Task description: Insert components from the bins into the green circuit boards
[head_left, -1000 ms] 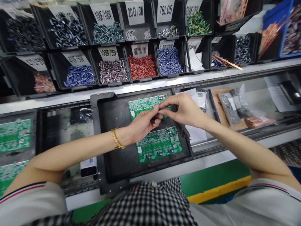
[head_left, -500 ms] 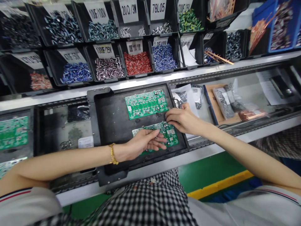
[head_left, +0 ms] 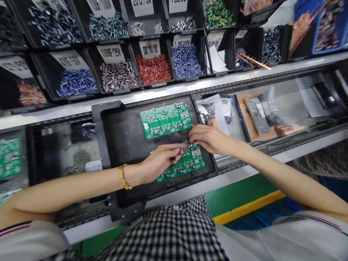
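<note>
Two green circuit boards lie in a black tray. The upper circuit board point(head_left: 165, 121) is fully in sight; the lower circuit board point(head_left: 194, 161) is partly covered by my hands. My left hand point(head_left: 162, 159) is over the left part of the lower board, its index finger pointing at the top right and the other fingers curled in by the thumb. My right hand point(head_left: 208, 138) is pinched at that board's upper right edge, beside small black parts. Whatever is between the fingertips of either hand is too small or hidden to make out.
The black tray point(head_left: 119, 134) sits on a rail line. Bins of red capacitors point(head_left: 153, 69), blue capacitors point(head_left: 187, 61) and other parts rise behind it. On the right are bagged parts point(head_left: 257, 112) in a cardboard box. Another tray with boards point(head_left: 9, 157) stands at left.
My left hand's fingers have gone from spread to curled, with the index finger reaching up to the right hand's fingertips. My right hand stays pinched at the board edge. The view has shifted slightly.
</note>
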A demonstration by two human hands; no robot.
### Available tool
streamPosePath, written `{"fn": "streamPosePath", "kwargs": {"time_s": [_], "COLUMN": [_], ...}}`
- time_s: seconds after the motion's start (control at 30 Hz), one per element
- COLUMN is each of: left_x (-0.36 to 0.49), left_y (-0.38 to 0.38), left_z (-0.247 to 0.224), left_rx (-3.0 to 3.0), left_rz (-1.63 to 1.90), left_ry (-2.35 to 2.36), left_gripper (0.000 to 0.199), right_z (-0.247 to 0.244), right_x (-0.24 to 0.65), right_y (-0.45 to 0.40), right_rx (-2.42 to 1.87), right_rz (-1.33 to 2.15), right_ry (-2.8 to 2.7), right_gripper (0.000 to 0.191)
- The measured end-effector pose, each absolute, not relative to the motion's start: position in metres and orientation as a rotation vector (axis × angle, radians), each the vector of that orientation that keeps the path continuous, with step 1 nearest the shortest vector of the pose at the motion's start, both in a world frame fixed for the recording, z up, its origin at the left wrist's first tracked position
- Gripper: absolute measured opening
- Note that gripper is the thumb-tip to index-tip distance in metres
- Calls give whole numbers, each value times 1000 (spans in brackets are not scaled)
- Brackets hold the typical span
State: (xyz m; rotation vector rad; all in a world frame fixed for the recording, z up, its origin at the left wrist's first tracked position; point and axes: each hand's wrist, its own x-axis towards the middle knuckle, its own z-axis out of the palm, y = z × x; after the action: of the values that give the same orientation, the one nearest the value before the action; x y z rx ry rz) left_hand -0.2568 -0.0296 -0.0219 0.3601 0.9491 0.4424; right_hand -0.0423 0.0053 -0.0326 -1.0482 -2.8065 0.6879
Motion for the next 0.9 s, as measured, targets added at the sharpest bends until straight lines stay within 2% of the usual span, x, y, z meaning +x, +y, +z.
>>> {"fn": "streamPosePath", "kwargs": {"time_s": [0.27, 0.43, 0.53, 0.6, 0.77, 0.9], "left_x": [-259, -254, -248, -246, -248, -252], "left_y": [-29, -32, -34, -34, -35, -37], "left_z": [-28, -25, -20, -18, -20, -25], "left_rx": [376, 391, 411, 376, 336, 460], "left_rz": [391, 426, 452, 463, 413, 383], "left_ry": [1007, 1027, 996, 967, 990, 970], "left_gripper": [22, 23, 21, 22, 15, 18], "right_z": [-31, -16, -3, 1, -14, -31], "right_x": [-44, -55, -64, -66, -53, -45], "right_y": [5, -11, -18, -20, -10, -3], "right_rx": [-1007, -1202, -1178, -1153, -1207, -1162], "right_rz": [531, 640, 755, 704, 462, 429], "right_ry": [-2911, -2685, -2562, -2585, -2718, -2774], "right_gripper": [31, 18, 14, 15, 21, 24]}}
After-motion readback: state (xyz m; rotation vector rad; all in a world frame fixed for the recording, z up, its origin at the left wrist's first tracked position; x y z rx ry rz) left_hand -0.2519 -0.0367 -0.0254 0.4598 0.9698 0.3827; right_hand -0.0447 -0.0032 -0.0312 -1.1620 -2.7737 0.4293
